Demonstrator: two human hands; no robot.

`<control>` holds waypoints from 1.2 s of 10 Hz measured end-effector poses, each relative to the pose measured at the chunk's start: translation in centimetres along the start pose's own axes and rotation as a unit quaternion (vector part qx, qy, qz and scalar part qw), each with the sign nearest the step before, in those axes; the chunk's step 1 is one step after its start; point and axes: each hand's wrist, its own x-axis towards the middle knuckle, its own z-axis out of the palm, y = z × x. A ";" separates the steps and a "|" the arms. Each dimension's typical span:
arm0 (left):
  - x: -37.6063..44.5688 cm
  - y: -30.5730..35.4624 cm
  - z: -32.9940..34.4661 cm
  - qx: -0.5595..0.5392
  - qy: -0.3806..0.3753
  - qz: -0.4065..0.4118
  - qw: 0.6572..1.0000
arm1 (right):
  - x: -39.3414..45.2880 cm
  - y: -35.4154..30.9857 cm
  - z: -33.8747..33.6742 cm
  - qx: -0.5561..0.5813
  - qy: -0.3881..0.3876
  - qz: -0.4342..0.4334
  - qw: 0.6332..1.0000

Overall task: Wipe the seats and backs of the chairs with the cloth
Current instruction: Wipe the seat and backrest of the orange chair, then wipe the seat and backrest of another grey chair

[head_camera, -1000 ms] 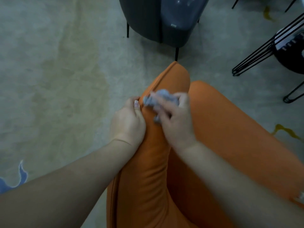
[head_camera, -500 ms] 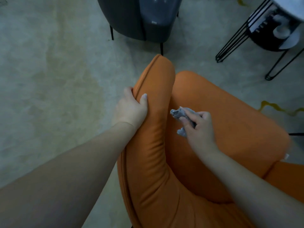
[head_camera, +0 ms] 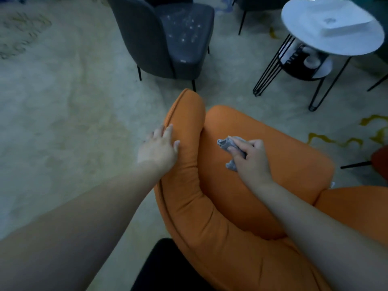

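My right hand (head_camera: pixel 253 157) gripping grey cloth (head_camera: pixel 228 147), fingers curled round it, on orange chair (head_camera: pixel 262 185) seat; my left hand (head_camera: pixel 158 149) resting on its backrest, fingers relaxed.

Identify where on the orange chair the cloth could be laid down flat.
The orange chair's seat is bare between the right hand and its front edge. It is crowded by the curved backrest, where the left hand rests, and around the cloth.

Right hand (head_camera: pixel 251 158) hides most of the cloth (head_camera: pixel 225 144).
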 end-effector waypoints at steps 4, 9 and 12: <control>-6.9 -9.4 -3.8 0.118 -0.019 0.097 0.988 | -3.2 -8.1 5.0 0.026 0.070 -0.029 0.997; -1.2 -27.3 -12.2 0.174 -0.070 0.237 0.953 | -5.0 -21.1 20.5 0.000 0.175 0.028 0.984; 5.6 -25.6 -12.1 0.156 -0.069 0.258 0.951 | 0.8 -22.9 19.9 -0.009 0.168 0.037 0.985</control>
